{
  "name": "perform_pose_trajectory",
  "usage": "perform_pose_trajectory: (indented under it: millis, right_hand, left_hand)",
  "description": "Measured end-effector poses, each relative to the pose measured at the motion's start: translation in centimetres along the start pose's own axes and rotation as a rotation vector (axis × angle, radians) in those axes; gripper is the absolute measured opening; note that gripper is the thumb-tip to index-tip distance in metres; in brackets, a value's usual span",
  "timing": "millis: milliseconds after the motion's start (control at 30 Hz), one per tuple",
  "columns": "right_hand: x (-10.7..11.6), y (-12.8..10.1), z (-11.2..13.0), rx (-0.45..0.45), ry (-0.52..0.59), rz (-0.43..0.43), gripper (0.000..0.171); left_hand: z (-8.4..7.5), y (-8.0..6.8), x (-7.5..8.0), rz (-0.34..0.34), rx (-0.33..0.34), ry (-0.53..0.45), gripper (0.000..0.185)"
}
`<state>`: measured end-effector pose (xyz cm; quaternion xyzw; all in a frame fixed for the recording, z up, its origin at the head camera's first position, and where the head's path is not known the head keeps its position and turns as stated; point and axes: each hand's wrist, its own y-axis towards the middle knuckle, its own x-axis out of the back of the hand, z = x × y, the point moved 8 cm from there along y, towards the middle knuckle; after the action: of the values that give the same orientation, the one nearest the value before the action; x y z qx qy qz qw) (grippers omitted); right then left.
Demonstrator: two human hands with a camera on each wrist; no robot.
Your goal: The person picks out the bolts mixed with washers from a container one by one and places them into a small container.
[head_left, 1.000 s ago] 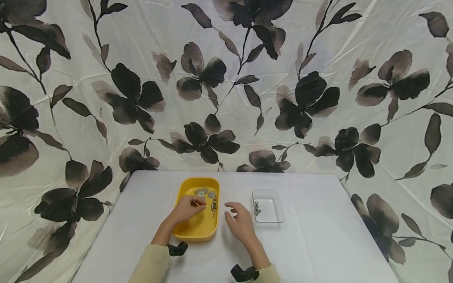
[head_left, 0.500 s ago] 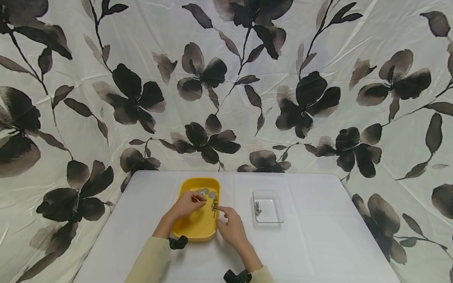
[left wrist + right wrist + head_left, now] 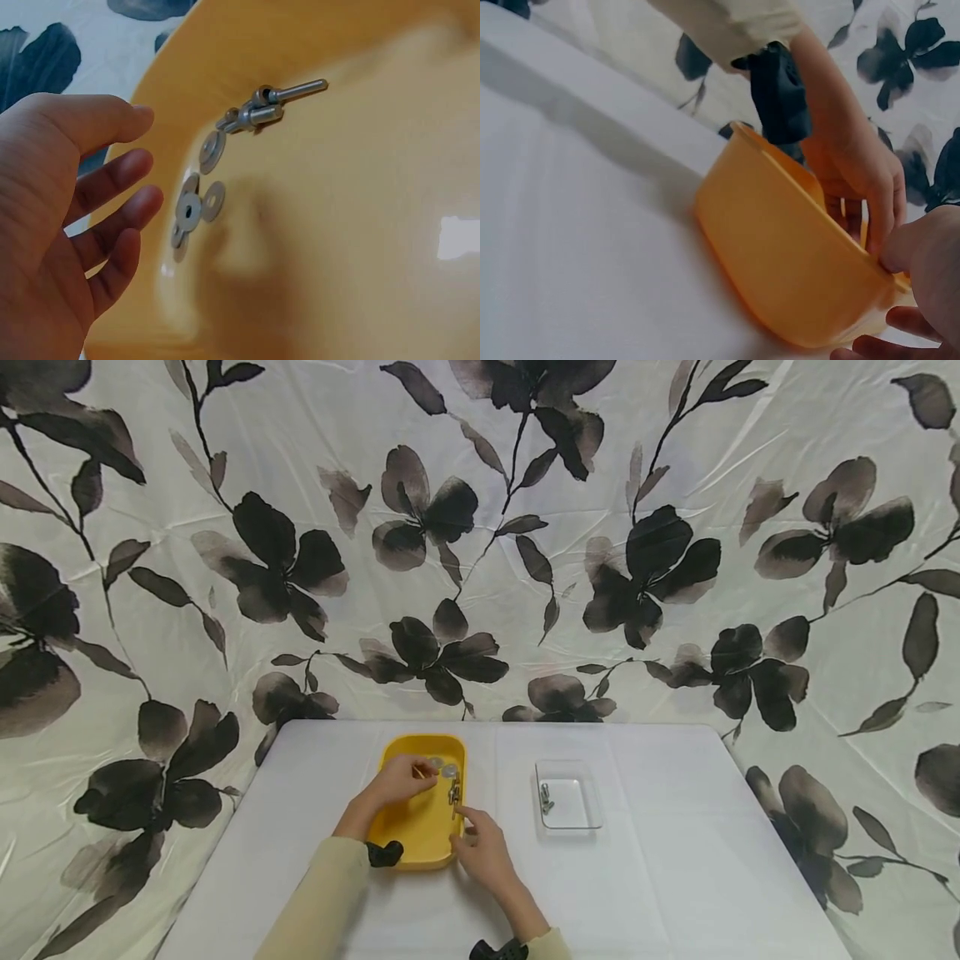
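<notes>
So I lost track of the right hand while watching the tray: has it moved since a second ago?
Yes. The right hand has moved left, away from the clear container, to the yellow tray's right rim.

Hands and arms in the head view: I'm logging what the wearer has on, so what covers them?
Both hands are bare, the left hand and the right hand alike. Each arm wears a pale cream long sleeve. A black strap-on mount sits at each wrist, also seen from the right wrist view. No rings or markings show.
</notes>
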<state>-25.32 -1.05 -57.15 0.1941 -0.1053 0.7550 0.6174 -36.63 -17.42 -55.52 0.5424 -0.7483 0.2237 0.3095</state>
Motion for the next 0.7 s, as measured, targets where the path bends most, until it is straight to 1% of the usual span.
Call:
perform_pose_trajectory:
  millis: [100,233,333,467,533,633,700]
  right_hand:
    - [-0.2,0.0,-0.3,0.002,0.041,0.003,0.046]
    - [-0.6,-0.1,-1.1,-0.023,0.076,0.007,0.047]
    - [-0.8,-0.2,-1.5,-0.041,0.091,0.007,0.048]
    - [-0.7,0.0,-1.4,-0.037,0.105,0.005,0.048]
    - [-0.6,0.2,-1.2,-0.023,0.113,0.004,0.048]
    - [-0.4,0.3,-0.9,-0.004,0.125,0.004,0.048]
    - [-0.2,0.2,-0.8,0.004,0.127,-0.003,0.047]
  left_hand:
    - [-0.1,0.6,-0.6,0.012,-0.013,0.008,0.015]
    - [0.0,1.3,-1.9,0.049,-0.057,0.017,0.014]
    - [0.3,1.7,-2.9,0.073,-0.092,-0.002,0.014]
    - [1.0,2.4,-3.7,0.082,-0.099,-0.053,0.014]
    - [1.4,2.7,-4.0,0.084,-0.087,-0.068,0.014]
    - [1.7,3.1,-4.3,0.093,-0.077,-0.069,0.014]
    - [1.7,3.3,-4.5,0.105,-0.089,-0.047,0.015]
